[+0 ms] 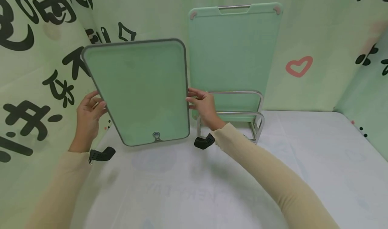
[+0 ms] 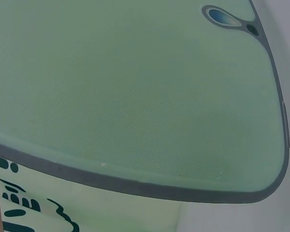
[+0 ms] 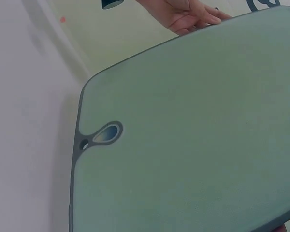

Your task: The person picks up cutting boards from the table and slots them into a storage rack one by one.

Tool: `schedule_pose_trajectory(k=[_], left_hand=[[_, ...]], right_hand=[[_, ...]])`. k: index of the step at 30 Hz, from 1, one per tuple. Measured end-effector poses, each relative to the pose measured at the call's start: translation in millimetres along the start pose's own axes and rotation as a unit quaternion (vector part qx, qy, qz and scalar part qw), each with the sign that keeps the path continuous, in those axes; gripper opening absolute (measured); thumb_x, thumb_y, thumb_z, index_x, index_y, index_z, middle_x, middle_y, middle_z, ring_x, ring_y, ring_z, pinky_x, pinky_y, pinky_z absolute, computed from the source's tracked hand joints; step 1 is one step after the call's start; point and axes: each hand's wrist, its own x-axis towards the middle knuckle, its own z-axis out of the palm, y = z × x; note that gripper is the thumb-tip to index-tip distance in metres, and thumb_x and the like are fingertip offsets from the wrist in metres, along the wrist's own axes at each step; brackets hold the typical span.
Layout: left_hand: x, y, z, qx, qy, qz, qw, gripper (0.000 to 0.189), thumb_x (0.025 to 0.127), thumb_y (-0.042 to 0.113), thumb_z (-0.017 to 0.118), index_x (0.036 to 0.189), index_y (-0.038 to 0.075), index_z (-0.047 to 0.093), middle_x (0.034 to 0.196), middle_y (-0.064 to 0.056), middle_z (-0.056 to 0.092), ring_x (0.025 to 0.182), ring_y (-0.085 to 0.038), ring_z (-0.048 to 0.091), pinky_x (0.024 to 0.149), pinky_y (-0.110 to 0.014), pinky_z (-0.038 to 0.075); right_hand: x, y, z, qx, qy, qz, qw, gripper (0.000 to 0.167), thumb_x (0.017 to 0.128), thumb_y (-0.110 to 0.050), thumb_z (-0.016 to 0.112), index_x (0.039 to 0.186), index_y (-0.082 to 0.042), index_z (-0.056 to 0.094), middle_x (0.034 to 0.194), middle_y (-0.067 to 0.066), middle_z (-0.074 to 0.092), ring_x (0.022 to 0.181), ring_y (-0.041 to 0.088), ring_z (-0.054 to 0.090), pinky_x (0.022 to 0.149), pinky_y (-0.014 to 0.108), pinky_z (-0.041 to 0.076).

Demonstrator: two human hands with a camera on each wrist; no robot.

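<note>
Between my two hands a green cutting board point(image 1: 139, 91) with a dark grey rim is held up, tilted, over the table. A small teardrop-shaped hole or inlay point(image 3: 107, 133) sits by its lower edge. My left hand point(image 1: 88, 116) grips the board's left edge, thumb at the near side. On the opposite edge my right hand point(image 1: 204, 107) pinches the rim between thumb and fingers. Behind my right hand, a second green cutting board point(image 1: 231, 54) with a handle slot on top stands upright in a metal rack point(image 1: 259, 118).
A white-covered table point(image 1: 318, 155) spreads below the hands. Pale green cloth walls with black lettering point(image 1: 27, 118) and a red heart point(image 1: 299, 66) enclose the back and sides. Dark wrist cameras point(image 1: 204, 141) are strapped below both hands.
</note>
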Motion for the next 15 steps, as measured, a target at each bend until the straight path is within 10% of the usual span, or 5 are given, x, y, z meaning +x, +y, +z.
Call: schedule_pose_trajectory(k=[15], left_hand=[[10.6, 2.0, 13.0, 0.019, 0.007, 0.009, 0.9998, 0.028, 0.083, -0.004, 0.066, 0.108, 0.009, 0.065, 0.077, -0.002, 0.063, 0.075, -0.01, 0.065, 0.066, -0.02, 0.057]], right_hand=[[12.2, -15.2, -17.1, -0.008, -0.006, -0.02, 0.9998, 0.04, 0.088, -0.004, 0.063, 0.127, -0.005, 0.059, 0.096, -0.005, 0.06, 0.083, 0.004, 0.062, 0.073, 0.024, 0.056]])
